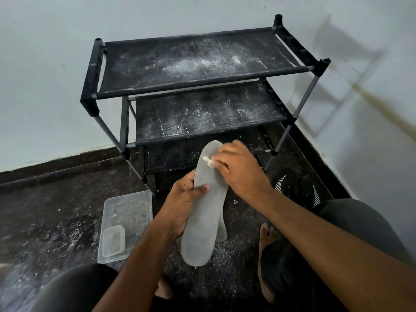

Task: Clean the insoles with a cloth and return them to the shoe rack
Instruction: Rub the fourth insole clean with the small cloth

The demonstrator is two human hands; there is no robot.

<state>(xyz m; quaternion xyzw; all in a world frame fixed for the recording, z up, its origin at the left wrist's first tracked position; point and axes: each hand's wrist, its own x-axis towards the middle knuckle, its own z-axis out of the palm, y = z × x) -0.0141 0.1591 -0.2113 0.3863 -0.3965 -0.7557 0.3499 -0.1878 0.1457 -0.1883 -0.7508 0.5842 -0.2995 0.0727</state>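
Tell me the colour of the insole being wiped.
Pale grey insole, clearest in the head view.

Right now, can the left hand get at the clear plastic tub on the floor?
Probably not yet: the left hand grips the insole. The tub lies close beside it, nothing between.

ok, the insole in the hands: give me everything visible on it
The insole is a pale grey, flat, foot-shaped piece that looks like felt or foam, matte and faintly dusty. It is held above the floor in front of the shoe rack, its rounded toe end toward the rack. The left hand grips its left edge near the middle, thumb across the top face. The right hand presses a small white cloth on the toe half. A second insole shows partly beneath it.
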